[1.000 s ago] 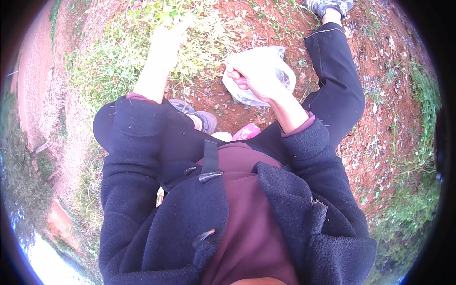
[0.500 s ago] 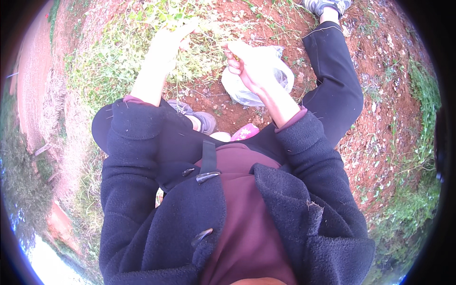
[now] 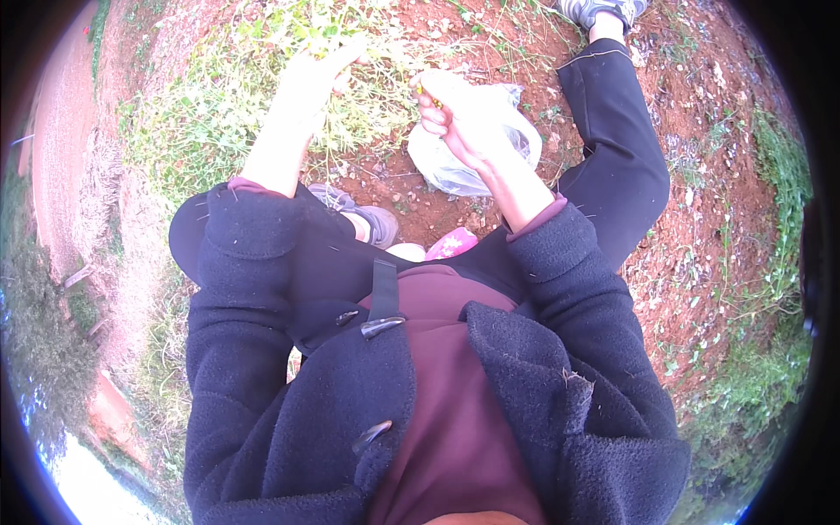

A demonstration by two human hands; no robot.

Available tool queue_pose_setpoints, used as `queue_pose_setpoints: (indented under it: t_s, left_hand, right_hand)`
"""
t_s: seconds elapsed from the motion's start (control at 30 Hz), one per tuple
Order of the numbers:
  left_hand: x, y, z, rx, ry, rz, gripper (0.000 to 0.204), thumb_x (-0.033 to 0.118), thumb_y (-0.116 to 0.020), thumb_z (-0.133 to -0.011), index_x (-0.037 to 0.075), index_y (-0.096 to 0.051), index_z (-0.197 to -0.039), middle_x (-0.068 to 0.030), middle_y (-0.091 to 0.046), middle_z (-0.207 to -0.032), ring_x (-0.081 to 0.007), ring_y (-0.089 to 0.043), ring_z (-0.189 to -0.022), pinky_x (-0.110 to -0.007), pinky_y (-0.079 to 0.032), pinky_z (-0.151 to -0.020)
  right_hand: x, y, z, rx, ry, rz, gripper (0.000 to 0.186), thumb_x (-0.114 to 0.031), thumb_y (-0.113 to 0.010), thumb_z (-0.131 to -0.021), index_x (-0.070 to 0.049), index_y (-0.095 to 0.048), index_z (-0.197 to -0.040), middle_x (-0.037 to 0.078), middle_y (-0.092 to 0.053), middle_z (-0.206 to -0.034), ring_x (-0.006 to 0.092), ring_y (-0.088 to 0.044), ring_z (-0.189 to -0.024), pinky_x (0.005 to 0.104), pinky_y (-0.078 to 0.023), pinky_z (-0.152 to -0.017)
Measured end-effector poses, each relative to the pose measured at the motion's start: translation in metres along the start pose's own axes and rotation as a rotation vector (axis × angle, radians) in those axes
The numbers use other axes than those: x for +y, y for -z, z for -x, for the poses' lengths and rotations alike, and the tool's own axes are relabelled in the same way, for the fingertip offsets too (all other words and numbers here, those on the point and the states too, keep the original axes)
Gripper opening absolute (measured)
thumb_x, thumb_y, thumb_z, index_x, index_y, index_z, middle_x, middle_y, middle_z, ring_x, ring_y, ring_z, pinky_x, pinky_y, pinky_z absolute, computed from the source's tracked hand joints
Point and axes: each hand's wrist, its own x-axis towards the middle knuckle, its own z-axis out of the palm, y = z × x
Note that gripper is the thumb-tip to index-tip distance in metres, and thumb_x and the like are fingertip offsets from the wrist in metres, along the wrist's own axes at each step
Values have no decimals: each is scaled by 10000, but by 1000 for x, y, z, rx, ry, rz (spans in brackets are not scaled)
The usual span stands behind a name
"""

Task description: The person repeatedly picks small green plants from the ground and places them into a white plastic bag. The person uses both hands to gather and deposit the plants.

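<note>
My left hand (image 3: 304, 92) is over the heap of green plants (image 3: 219, 122), its fingers curled in at the stems. Strong glare washes it out, so what it grips is unclear. To its right, my right hand (image 3: 455, 109) is closed around a small yellow-and-dark object (image 3: 437, 101), mostly hidden by the fingers; its kind does not show. Just below and behind that hand, a thin white plastic bag (image 3: 437, 166) lies on the red soil. The two hands are apart, with plant stems between them.
My legs are spread on either side, one shoe (image 3: 378, 226) near the bag and the other shoe (image 3: 604, 12) at the far right. A pink patterned item (image 3: 452, 243) lies close to my lap. Reddish soil (image 3: 700, 175) with small stones and weeds extends to the right.
My right hand has turned slightly, and more of the yellow-and-dark object shows between its fingers. My left hand has barely shifted.
</note>
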Motion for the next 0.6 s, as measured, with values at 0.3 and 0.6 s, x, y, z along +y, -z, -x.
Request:
queue_pose_setpoints:
  t_s: [0.3, 0.6]
  left_hand:
    - [-4, -10, 3, -43, -12, 17, 205, 197, -635, -886, 18, -650, -986, 2, -613, -821, -35, -390, -577, -197, -292, -514]
    - [-15, -11, 1, -86, -23, -74, 208, 233, -667, -867, 42, -659, -950, 19, -608, -816, -25, -387, -583, -202, -292, -518]
  right_hand:
    - [-5, -10, 1, -102, -62, 265, 280, -204, -508, -960, -22, -597, -1154, -49, -430, -732, 32, -329, -579, 181, -258, -493]
    - [-3, -8, 0, -156, -230, 81, 228, -176, -564, -936, -12, -633, -1078, -70, -420, -679, 23, -321, -558, 185, -263, -476]
